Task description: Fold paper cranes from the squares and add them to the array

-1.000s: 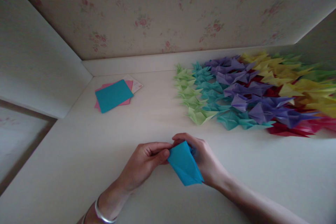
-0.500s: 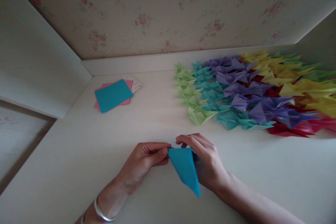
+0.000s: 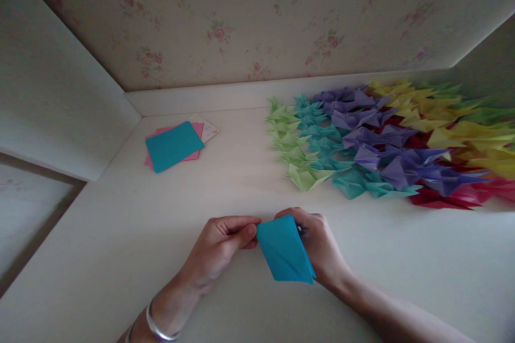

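Note:
A folded sheet of blue origami paper (image 3: pixel 285 251) is held above the white table between my two hands. My left hand (image 3: pixel 225 244) pinches its upper left corner between thumb and fingers. Behind the paper's right side, my right hand (image 3: pixel 316 238) grips with bent fingers, its fingertips partly hidden by the paper. A crease crosses the paper's lower half, and layers show apart along its right edge. A silver bangle circles my left wrist.
Rows of folded paper cranes (image 3: pixel 368 155) in green, teal, purple, yellow and red fill the table's back right. Blue and pink paper sheets (image 3: pixel 174 147) lie stacked at the back left, near the floral wall (image 3: pixel 237 21). A white panel (image 3: pixel 60 64) rises at left.
The blue paper has opened from a narrow pointed shape to a broader four-sided one. My right fingers have moved behind its upper edge, while my left hand stays almost still.

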`<state>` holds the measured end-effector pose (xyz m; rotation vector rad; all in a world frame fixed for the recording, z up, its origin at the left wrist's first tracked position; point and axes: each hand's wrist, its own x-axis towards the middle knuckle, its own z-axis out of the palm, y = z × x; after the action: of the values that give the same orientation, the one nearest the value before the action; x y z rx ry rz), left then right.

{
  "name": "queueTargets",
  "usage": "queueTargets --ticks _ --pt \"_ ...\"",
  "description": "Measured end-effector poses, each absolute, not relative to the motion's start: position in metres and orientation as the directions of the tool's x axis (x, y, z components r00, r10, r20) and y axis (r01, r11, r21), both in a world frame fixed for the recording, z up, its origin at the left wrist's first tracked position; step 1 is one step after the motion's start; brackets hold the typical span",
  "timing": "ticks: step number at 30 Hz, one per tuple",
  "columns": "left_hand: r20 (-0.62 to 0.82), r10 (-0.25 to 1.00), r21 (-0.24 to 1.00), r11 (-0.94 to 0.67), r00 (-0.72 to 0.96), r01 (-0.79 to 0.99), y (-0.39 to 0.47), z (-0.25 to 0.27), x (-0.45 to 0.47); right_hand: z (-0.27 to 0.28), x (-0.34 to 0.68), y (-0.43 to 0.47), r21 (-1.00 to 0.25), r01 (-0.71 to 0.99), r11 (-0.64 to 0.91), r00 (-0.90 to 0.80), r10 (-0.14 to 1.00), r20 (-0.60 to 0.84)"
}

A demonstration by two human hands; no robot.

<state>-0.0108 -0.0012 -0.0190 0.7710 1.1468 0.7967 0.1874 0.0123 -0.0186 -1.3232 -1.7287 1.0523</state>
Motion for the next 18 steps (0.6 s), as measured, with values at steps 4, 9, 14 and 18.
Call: queueTargets --ticks 4,9,14,18 --pt "-0.451 0.864 0.868 0.483 0.223 -0.115 -0.0011 -0.0188 -0.0122 -0.0191 0.1868 0.0132 -0.936 0.351 0.022 -0.230 0.971 -0.064" --pt "-0.455 0.853 0.868 0.489 0.253 -0.085 0.0006 -0.0129 -0.0123 -0.0195 0.1894 0.0166 -0.943 0.332 -0.031 -0.244 0.963 -0.118" --pt "-0.445 0.886 0.892 0.452 0.134 -0.027 0.0026 -0.0119 -0.0085 -0.0177 0.1860 0.0137 -0.918 0.388 0.088 -0.252 0.968 -0.014" --pt "-0.458 0.871 0.877 0.475 0.179 -0.068 0.0030 -0.0106 -0.0066 -0.0173 0.1834 0.0104 -0.913 0.387 0.130 -0.256 0.966 0.029"
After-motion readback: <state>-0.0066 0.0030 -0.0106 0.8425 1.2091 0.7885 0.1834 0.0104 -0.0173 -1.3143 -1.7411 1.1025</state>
